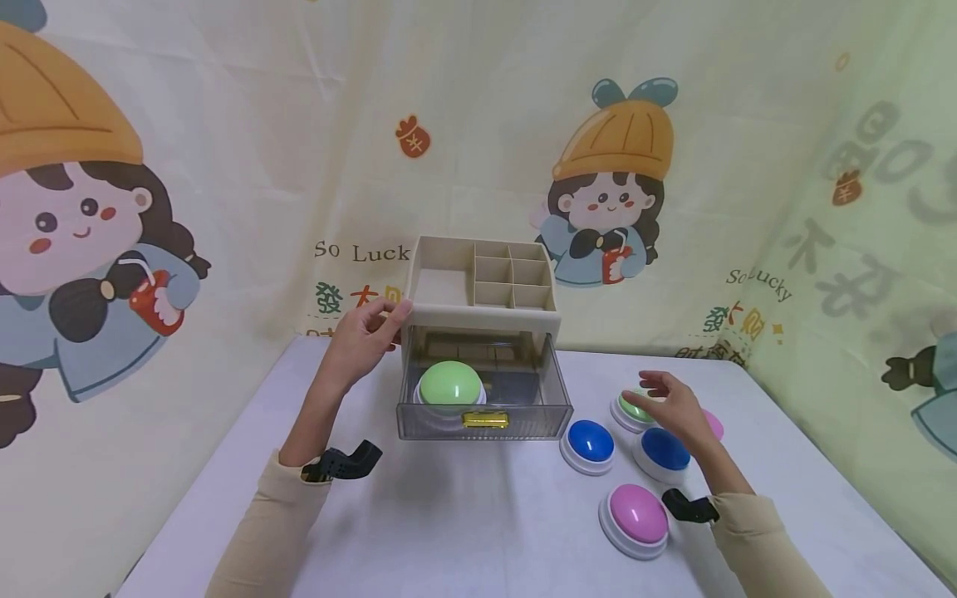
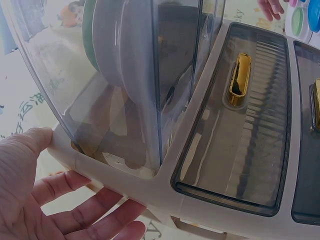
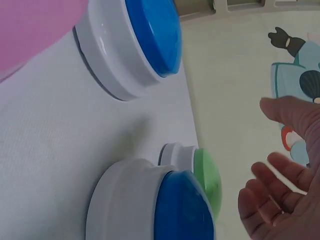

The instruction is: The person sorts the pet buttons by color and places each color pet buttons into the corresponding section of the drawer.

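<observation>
A cream desktop organizer [image 1: 486, 317] has its clear grey top drawer [image 1: 523, 422] pulled out. In that drawer sits a green dome push button [image 1: 451, 382] on a white base. My left hand [image 1: 366, 336] holds the organizer's left side, its thumb at the front corner and its fingers along the side wall [image 2: 95, 170]. To the right, my right hand [image 1: 673, 407] hovers with loosely bent fingers above another green push button [image 1: 634, 411], partly covering it in the head view. Nothing is between its thumb and fingers in the right wrist view.
Two blue push buttons [image 1: 589, 444] [image 1: 665, 453] stand right of the drawer. A pink one [image 1: 638, 515] is nearer the front, and another pink one [image 1: 714, 423] shows behind my right hand. Lower drawers [image 2: 235, 120] with gold handles are closed. A printed curtain [image 1: 486, 100] hangs behind the table.
</observation>
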{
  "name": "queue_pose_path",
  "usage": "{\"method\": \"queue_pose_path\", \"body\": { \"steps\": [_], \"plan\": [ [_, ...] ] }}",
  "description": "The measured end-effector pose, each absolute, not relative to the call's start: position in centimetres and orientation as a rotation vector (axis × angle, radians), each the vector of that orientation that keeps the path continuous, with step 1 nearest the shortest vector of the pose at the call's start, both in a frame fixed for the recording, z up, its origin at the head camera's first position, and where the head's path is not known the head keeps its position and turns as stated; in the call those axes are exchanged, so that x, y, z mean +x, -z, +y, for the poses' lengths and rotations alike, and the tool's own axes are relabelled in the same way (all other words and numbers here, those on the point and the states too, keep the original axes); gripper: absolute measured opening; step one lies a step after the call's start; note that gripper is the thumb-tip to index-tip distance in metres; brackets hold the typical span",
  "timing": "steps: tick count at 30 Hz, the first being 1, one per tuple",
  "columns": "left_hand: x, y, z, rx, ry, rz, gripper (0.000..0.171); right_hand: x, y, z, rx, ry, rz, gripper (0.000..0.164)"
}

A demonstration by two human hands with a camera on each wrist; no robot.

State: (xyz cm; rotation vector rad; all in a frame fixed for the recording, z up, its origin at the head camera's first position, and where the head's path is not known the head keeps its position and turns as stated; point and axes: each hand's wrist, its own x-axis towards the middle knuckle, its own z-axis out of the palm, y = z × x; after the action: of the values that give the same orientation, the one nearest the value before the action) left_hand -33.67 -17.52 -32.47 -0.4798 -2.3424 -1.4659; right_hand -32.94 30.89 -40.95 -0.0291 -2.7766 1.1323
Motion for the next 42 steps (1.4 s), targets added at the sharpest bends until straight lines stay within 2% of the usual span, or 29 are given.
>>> {"method": "queue_pose_path", "body": {
  "steps": [10, 42],
  "plan": [
    [-33.6, 32.4, -17.5, -0.471, 1.466, -2.349, 0.046, -33.1, 41.6, 31.4, 0.08, -1.089, -2.736, 0.08],
    [-33.4, 32.2, -17.4, -0.471, 1.461, -2.35, 0.045, -34.6, 42.7, 32.6, -0.042, -1.072, -2.926, 0.085]
  ]
}}
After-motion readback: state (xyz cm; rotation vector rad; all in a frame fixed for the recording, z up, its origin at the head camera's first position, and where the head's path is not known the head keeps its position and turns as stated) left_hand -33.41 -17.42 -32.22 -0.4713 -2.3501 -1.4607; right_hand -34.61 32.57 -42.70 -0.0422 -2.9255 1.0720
